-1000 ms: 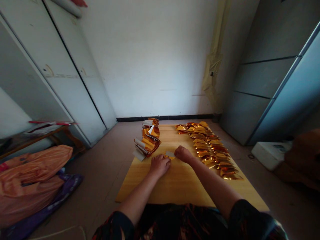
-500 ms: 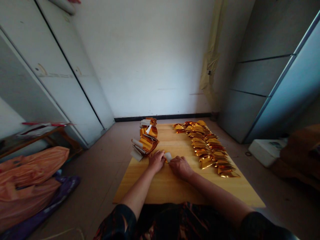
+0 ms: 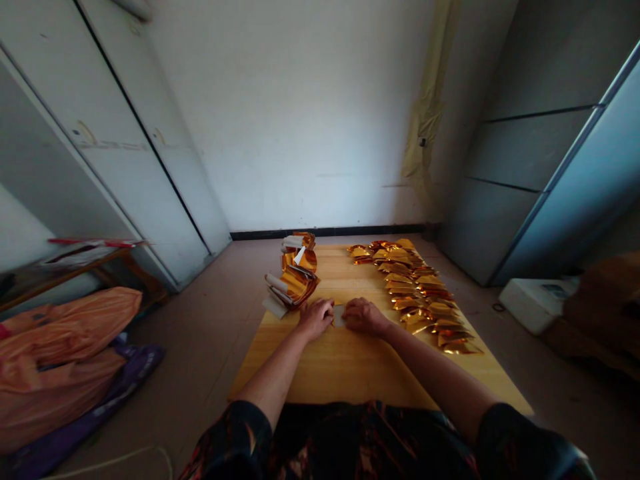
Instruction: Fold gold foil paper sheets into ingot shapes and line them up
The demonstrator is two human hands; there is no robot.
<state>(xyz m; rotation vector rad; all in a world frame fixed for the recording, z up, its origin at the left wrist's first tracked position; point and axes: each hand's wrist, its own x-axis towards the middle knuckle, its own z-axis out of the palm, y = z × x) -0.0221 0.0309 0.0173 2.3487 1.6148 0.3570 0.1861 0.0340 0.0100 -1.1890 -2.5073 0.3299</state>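
Observation:
Between my two hands, low over the wooden board, is a small piece of gold-and-white foil paper (image 3: 339, 316). My left hand (image 3: 317, 318) is closed on its left side, a bit of gold showing by the fingertips. Fingers curled, my right hand (image 3: 364, 316) grips the pale right side of the same paper. Just beyond my left hand lies a loose pile of gold foil paper sheets (image 3: 297, 283) with white backs. To the right of my right hand, folded gold paper pieces (image 3: 415, 287) lie in overlapping rows.
The wooden board (image 3: 345, 373) reaches from my lap toward the wall (image 3: 300, 133). Orange and purple bags (image 3: 75, 340) lie at the left below a cabinet (image 3: 150, 153). A white box (image 3: 533, 300) stands on the floor at the right.
My right hand has shifted slightly up and now covers more of the paper's right side. The pale part of the paper sits flatter and lower. The camera view has moved slightly.

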